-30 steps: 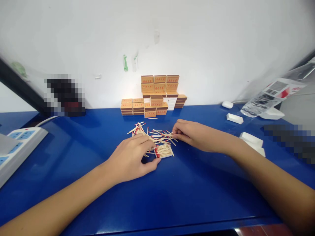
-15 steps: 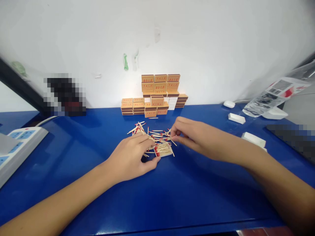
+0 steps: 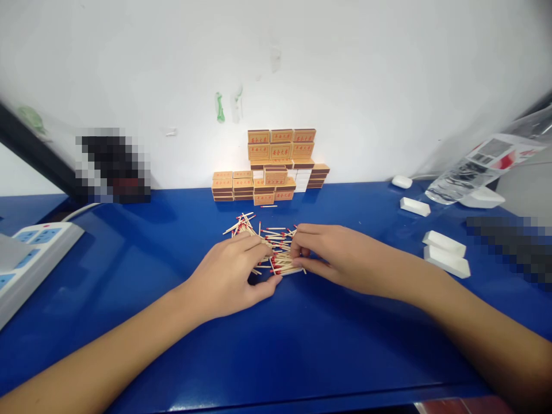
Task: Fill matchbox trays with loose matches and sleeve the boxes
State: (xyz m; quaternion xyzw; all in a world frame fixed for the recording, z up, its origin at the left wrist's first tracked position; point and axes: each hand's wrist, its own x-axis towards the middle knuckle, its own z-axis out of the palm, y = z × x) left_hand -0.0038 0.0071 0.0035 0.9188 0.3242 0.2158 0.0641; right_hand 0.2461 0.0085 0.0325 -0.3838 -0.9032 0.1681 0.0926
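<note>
A heap of loose red-tipped matches (image 3: pixel 259 230) lies on the blue table (image 3: pixel 302 339). At its near edge sits a small white match tray (image 3: pixel 285 266), partly filled with matches. My left hand (image 3: pixel 230 276) rests curled at the tray's left end, thumb and fingers against it. My right hand (image 3: pixel 332 253) is over the tray's right end, its fingertips pinched on matches laid into the tray. Much of the tray is hidden by both hands.
Stacked orange matchboxes (image 3: pixel 276 167) stand against the white wall. White empty trays (image 3: pixel 446 253) lie at the right, with another white tray (image 3: pixel 414 206) and a plastic bag (image 3: pixel 478 167) farther back. A white power strip (image 3: pixel 30 253) sits at the left.
My right hand has come from the far side of the heap down and left to the tray, carrying matches. My left hand has stayed at the tray.
</note>
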